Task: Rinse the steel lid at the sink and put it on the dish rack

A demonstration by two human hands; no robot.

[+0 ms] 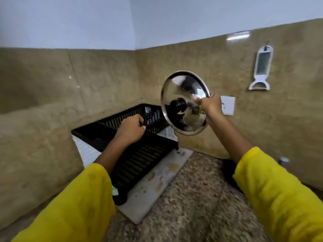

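Observation:
My right hand grips the right rim of the steel lid, holding it upright in the air with its black knob facing me. The lid hangs just right of and above the black slatted dish rack, which stands in the counter's corner. My left hand rests on the rack's near wall, fingers curled over its top edge. Whether anything lies inside the rack is hard to tell.
A white mat lies under the rack on the speckled granite counter. On the tiled wall hang a white grater-peeler and a white socket plate. A dark object sits behind my right sleeve.

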